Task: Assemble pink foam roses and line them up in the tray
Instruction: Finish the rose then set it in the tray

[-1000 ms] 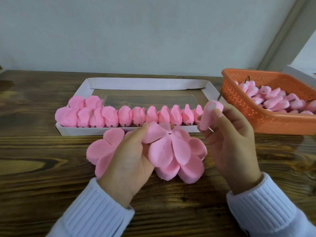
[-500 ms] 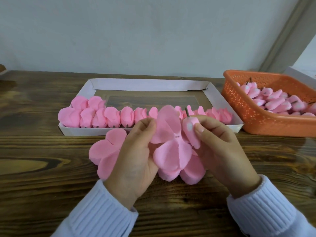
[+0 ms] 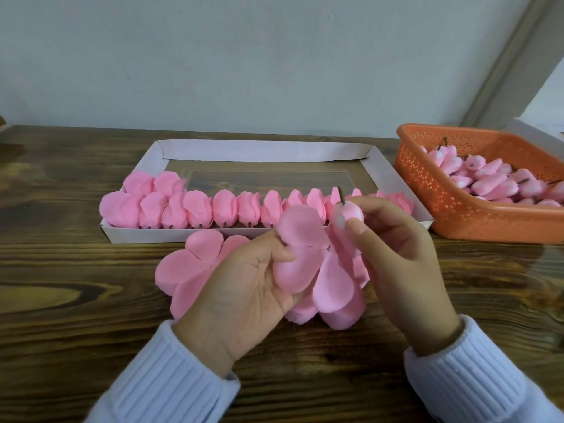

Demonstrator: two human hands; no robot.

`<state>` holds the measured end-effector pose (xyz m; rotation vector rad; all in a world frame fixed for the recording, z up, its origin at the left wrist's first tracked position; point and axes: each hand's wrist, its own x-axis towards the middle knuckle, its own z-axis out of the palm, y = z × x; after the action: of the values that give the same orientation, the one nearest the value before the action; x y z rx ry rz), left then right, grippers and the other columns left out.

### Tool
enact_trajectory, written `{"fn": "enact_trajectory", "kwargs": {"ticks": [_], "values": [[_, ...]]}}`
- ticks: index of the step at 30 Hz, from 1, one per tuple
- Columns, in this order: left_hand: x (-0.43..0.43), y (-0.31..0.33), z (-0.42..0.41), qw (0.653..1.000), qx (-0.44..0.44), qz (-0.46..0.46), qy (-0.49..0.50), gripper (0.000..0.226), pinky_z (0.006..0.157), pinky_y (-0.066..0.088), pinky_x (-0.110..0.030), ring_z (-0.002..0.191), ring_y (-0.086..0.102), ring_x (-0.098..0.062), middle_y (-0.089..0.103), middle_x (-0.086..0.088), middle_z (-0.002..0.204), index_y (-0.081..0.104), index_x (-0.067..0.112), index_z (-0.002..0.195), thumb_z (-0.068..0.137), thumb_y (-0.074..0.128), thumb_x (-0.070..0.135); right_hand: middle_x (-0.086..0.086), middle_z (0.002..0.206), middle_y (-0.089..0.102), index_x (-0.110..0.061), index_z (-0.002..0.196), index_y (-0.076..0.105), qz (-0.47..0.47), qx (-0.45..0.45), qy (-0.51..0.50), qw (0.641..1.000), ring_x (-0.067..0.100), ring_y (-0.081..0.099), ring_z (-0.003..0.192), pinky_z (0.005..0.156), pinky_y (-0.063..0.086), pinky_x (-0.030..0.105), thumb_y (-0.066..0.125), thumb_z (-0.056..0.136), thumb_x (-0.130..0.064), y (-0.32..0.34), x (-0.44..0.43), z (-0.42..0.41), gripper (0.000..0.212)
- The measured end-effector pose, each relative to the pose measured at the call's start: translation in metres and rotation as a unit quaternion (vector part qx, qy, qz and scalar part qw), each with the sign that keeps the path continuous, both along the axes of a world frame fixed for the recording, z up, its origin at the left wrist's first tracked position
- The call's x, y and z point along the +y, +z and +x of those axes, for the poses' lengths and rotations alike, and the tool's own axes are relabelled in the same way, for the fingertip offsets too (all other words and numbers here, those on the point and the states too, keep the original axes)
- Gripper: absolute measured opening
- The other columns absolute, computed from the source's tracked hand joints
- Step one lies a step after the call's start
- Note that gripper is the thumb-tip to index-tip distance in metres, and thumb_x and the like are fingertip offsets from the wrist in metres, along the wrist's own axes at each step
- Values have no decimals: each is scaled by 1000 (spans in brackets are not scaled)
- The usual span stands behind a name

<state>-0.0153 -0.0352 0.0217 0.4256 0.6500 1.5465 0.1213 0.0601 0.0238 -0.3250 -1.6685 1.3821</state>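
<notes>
your right hand [image 3: 406, 270] brought the bud [image 3: 348, 213], pinched with stem up, from the right end of the tray [image 3: 389, 178] to the frame centre, against the petal sheet [image 3: 332, 282] that your left hand [image 3: 244, 288] gripped. i think the joining was beginning.

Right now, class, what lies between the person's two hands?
In the head view, a pink foam petal layer, held by the left hand, fills the gap; the right hand pinches a pink bud at its upper edge.
</notes>
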Motion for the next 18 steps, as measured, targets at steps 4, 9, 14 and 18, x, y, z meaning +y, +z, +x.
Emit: {"fn": "enact_trajectory", "kwargs": {"ticks": [4, 9, 14, 18], "values": [[-1, -2, 2, 998, 63, -14, -10, 38, 71, 54, -36, 89, 63, -29, 65, -21, 103, 74, 2, 101, 64, 71, 12, -6, 81, 70, -26, 91, 72, 12, -11, -11, 1000, 7, 64, 77, 70, 50, 17, 62, 82, -27, 1, -1, -1, 13], [0, -6, 7, 981, 185, -54, 22, 36, 87, 43, -44, 97, 61, -32, 66, -27, 111, 72, 2, 104, 73, 76, 20, -4, 79, 67, -17, 94, 69, 24, -27, 9, 999, 10, 61, 74, 69, 49, 21, 62, 83, -25, 1, -2, 0, 16], [-1, -8, 9, 975, 210, -70, 22, 43, 97, 51, -43, 110, 65, -29, 69, -19, 114, 71, 3, 110, 70, 69, 18, -7, 85, 70, -23, 96, 71, 31, -16, 21, 999, 5, 63, 77, 69, 50, 17, 62, 84, -21, 0, -6, -1, 15], [0, -9, 9, 971, 215, -90, 61, 29, 95, 51, -51, 105, 67, -33, 73, -18, 105, 76, 6, 98, 74, 65, 19, -5, 94, 71, -18, 101, 68, 1, 44, -62, 997, 13, 67, 92, 80, 52, 25, 61, 85, -25, 0, -1, 0, 19]]}}
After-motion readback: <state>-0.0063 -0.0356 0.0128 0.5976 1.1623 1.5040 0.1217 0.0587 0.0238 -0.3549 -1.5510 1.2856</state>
